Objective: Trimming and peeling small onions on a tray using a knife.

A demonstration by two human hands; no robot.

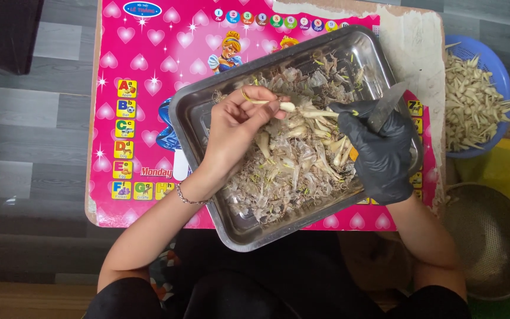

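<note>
Shiny metal tray (196, 112), glossy pink plastic table (149, 59), matt black glove (385, 153).

Black glove on right hand (382, 155); thin, perhaps beaded bracelet (188, 198) on left wrist.

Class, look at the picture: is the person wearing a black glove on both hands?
No: only the right hand, which holds a knife, wears a black glove, while the left hand is bare and holds a pale stalk.

We are noting one printed item: a pink rectangular children's alphabet mat (149, 71) with white hearts, yellow letter squares down its left edge and coloured number circles along its top, lying under the tray, its top right surface peeling.
</note>
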